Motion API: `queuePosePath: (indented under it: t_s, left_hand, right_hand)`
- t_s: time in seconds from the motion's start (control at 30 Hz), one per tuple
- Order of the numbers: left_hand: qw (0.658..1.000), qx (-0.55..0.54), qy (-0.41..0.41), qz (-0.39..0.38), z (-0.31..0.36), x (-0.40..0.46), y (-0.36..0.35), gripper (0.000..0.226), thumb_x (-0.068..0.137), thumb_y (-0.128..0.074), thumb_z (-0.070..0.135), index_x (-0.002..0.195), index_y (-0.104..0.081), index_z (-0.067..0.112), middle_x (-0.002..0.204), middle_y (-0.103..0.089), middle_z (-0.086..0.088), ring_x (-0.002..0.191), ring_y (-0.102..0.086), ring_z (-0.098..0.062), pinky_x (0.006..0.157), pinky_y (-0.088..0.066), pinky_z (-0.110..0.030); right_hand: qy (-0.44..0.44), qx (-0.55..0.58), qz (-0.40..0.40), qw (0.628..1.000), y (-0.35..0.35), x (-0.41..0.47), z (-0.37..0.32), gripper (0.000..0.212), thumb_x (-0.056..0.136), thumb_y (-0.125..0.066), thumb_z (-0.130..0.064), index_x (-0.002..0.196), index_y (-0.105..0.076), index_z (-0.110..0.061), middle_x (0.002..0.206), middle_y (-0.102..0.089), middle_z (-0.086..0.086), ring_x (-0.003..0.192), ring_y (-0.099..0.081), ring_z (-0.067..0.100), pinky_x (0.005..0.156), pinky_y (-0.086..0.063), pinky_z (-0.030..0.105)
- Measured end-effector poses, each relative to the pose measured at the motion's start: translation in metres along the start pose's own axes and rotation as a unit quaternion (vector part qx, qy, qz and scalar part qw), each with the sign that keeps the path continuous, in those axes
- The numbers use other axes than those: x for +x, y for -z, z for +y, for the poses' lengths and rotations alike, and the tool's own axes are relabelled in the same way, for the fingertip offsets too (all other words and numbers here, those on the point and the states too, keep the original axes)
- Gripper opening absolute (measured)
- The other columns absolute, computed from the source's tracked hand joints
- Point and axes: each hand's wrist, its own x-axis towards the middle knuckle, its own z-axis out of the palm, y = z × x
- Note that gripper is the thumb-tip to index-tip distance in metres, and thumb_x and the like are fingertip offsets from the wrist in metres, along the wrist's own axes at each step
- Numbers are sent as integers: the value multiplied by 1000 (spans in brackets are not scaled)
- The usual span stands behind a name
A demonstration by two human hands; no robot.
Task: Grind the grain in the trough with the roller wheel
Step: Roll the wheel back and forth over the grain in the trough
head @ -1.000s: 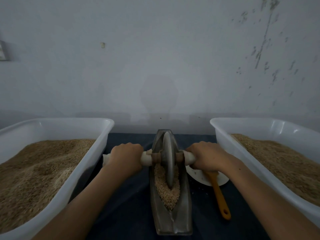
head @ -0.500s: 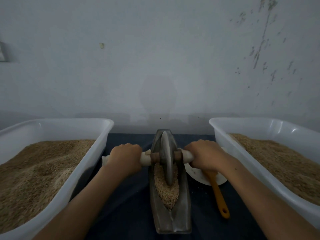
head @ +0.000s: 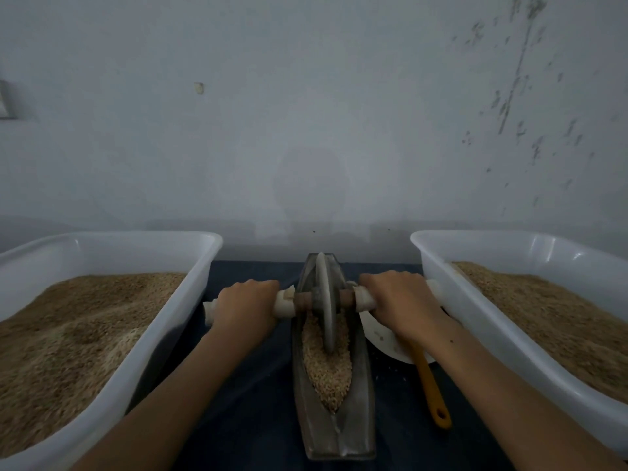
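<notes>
A narrow boat-shaped metal trough [head: 358,433] lies lengthwise on the dark table, its near half filled with tan grain [head: 328,375]. A grey roller wheel [head: 325,300] stands upright in the trough's far half, on an axle wrapped in white cloth. My left hand [head: 246,305] grips the left end of the axle. On the other side, my right hand [head: 397,300] grips the right end. The wheel's lower edge sits in the grain.
A white tub [head: 190,287] heaped with grain stands at the left, another white tub [head: 438,263] with grain at the right. A white plate [head: 384,338] and an orange-handled tool [head: 431,389] lie right of the trough. A grey wall rises behind.
Both hands have pushed the wheel away from me along the trough, toward its far end; more grain shows behind the wheel.
</notes>
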Motion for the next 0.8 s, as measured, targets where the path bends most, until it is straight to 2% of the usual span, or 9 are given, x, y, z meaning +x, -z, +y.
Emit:
queuePosePath:
  t_s: [0.13,0.23,0.3,0.4,0.47,0.53,0.57,0.7,0.8]
  left_hand:
    - [1000,11,-6,-23,0,0,3,11,90,-54,28,99,-54,23,100,-62,2,91,-60,-16,73,-43,-27]
    - [996,40,-20,-75,-1,1,9,20,86,-58,28,105,-56,20,104,-62,1,94,-60,-18,76,-45,-28]
    - [993,48,-25,-106,-1,1,12,25,84,-61,28,107,-57,19,103,-62,0,93,-60,-17,74,-44,-27]
    - [991,48,-27,-124,-1,3,14,29,82,-64,29,108,-57,19,101,-62,1,91,-60,-16,75,-45,-27]
    - [992,47,-22,-117,-1,4,13,28,83,-63,29,108,-57,19,101,-62,1,92,-60,-17,75,-45,-27]
    - [994,40,-14,-99,-1,4,10,24,84,-61,29,106,-57,20,101,-62,1,93,-60,-17,75,-45,-28]
    - [996,36,-9,-85,0,3,9,21,85,-60,29,104,-57,21,101,-62,1,93,-60,-18,74,-44,-28]
    - [1000,17,8,-10,1,2,2,13,89,-55,29,100,-53,22,99,-62,2,90,-60,-18,70,-39,-28]
    - [1000,18,5,15,0,3,-1,13,90,-54,29,101,-52,22,99,-62,1,91,-60,-18,70,-38,-28]
  right_hand:
    - [2,-1,-39,999,5,-1,1,8,87,-56,-24,88,-49,-28,91,-63,-3,85,-61,20,66,-37,30]
    - [4,16,-137,990,14,1,2,8,84,-59,-23,89,-55,-28,94,-65,-1,84,-60,19,63,-38,29]
    - [2,33,-195,980,19,2,3,14,82,-64,-24,96,-61,-26,94,-65,-1,82,-60,17,61,-41,28]
    - [0,44,-226,973,22,0,5,27,80,-67,-25,107,-64,-25,95,-65,-1,81,-60,16,61,-43,27]
    - [-2,47,-218,975,20,0,4,21,81,-65,-23,102,-63,-26,93,-65,-1,82,-60,16,61,-44,27]
    - [1,32,-176,984,17,0,3,9,84,-61,-22,89,-57,-29,87,-62,-3,79,-59,17,60,-40,28]
    - [2,21,-143,990,15,0,2,10,85,-58,-21,84,-53,-29,85,-60,-3,78,-58,18,59,-37,28]
    - [-2,-3,-20,1000,4,0,-1,13,89,-52,-23,84,-42,-28,90,-63,-2,84,-60,22,63,-35,31]
    - [-5,4,-6,1000,2,-1,-2,13,90,-51,-24,84,-41,-28,91,-63,-2,84,-61,22,65,-39,31]
